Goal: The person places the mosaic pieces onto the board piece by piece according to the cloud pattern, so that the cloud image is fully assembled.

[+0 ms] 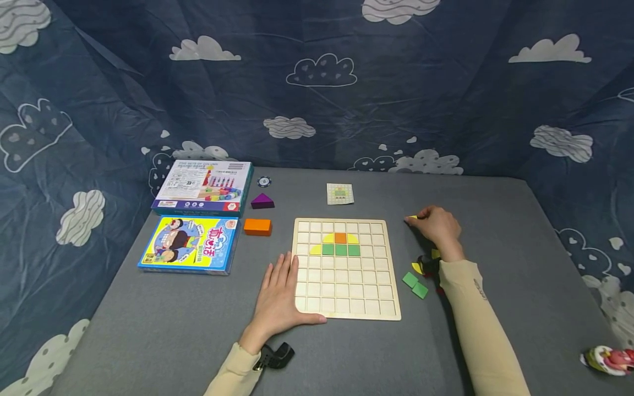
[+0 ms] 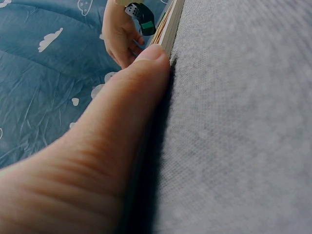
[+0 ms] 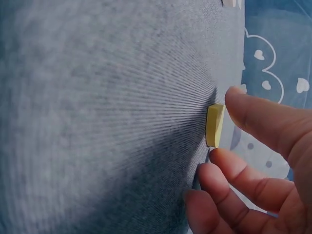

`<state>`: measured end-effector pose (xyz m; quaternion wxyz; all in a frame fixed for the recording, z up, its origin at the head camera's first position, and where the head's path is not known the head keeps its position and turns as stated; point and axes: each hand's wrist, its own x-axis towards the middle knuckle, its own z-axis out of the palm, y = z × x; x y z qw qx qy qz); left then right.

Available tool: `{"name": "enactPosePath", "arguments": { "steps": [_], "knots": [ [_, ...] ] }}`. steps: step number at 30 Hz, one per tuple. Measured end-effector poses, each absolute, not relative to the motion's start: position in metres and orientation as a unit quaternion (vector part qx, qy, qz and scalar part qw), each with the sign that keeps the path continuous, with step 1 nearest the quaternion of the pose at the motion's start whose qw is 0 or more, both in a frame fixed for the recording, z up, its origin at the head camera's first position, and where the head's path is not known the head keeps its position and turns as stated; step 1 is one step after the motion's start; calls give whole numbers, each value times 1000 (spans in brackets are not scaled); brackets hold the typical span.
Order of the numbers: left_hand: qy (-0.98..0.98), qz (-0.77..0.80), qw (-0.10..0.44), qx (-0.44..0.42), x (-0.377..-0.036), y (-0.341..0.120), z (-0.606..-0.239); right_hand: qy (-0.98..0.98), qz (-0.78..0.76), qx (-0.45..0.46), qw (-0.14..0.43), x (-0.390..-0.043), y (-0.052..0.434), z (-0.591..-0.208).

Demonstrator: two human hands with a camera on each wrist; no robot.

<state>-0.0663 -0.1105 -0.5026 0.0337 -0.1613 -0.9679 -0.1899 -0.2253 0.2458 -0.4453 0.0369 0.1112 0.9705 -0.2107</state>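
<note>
My left hand lies flat, fingers together along the left edge of a wooden grid board, thumb against its bottom edge. On the board are an orange square tile, a row of green square tiles and yellow rounded-corner tiles. To the right of the board, my right hand reaches down to the table. Its thumb and curled index finger are at opposite ends of a small yellow tile, low at the tabletop.
Below the right wrist are two loose green tiles and other yellow tiles. A pattern card lies behind the board. Left stand two boxes, an orange block, a purple triangular block and a round chip. A figurine is far right.
</note>
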Motion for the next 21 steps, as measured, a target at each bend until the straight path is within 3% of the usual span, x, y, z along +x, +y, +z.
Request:
{"name": "enactPosePath", "arguments": {
  "steps": [21],
  "knots": [
    [-970,-187,9,-152,-67,-110,-502,963,-224,138,65,-238,244,-449]
  ]
}}
